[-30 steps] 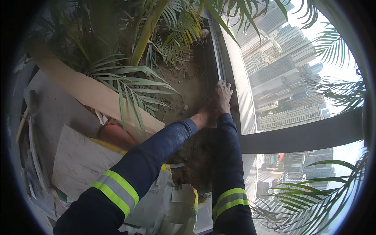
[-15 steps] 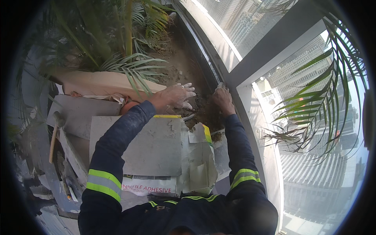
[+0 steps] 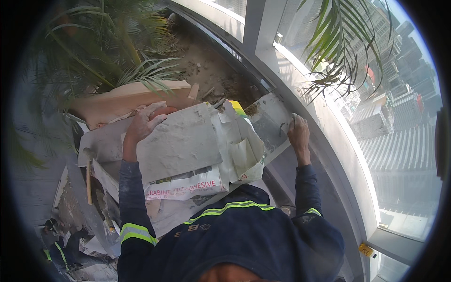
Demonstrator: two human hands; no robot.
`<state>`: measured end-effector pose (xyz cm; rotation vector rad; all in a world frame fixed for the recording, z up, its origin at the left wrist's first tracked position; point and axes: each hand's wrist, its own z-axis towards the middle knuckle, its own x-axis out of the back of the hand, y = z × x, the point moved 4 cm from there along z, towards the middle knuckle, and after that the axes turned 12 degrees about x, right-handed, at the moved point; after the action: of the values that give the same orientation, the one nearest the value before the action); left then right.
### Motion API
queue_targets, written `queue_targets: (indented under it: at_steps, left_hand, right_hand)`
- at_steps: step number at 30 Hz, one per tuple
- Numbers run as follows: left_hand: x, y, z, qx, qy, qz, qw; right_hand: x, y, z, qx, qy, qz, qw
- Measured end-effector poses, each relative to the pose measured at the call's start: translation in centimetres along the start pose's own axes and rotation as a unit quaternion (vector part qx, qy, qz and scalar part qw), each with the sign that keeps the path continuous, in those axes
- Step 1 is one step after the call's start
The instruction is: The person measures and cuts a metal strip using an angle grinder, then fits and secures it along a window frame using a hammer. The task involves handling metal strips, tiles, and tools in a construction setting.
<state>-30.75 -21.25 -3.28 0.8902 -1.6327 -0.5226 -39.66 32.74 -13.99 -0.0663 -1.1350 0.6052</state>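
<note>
Head view: left hand [image 3: 145, 123] and right hand [image 3: 299, 135] have drawn back from the soil [image 3: 201, 66] beyond the grey board [image 3: 181, 141], so neither touches that soil now. Left fingers spread at the board's upper-left edge; right fingers curl, right of the board, any grip unclear. Dusty and rough-faced, the board lies over a torn bag [image 3: 248, 159].

Windows [image 3: 406, 176] along the right side, set in a grey frame [image 3: 256, 28], admit bright daylight onto a pale sill [image 3: 350, 145]. Buildings [image 3: 373, 117] stand outside. Grey floor [image 3: 35, 176] noted at left.
</note>
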Motion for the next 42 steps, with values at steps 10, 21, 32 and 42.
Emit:
queue_targets:
  at_steps: [10,21,32,42]
  left_hand:
    - [-7.1,-5.0,-5.2,-0.019,0.059,0.197,0.978]
    - [-11.9,0.3,-9.6,0.004,0.104,-0.074,0.992]
    - [-19.6,8.0,-5.2,-0.039,0.034,-0.375,0.926]
    - [-19.8,8.4,-12.7,-0.054,-0.005,-0.353,0.934]
  right_hand:
    - [-4.1,-5.8,-4.4,0.034,0.093,0.020,0.995]
    - [-5.0,-4.7,-4.7,0.027,0.084,0.021,0.996]
    - [-4.3,-4.7,-4.6,0.021,0.069,0.032,0.997]
    - [-5.0,-4.6,-3.6,0.088,-0.008,0.040,0.995]
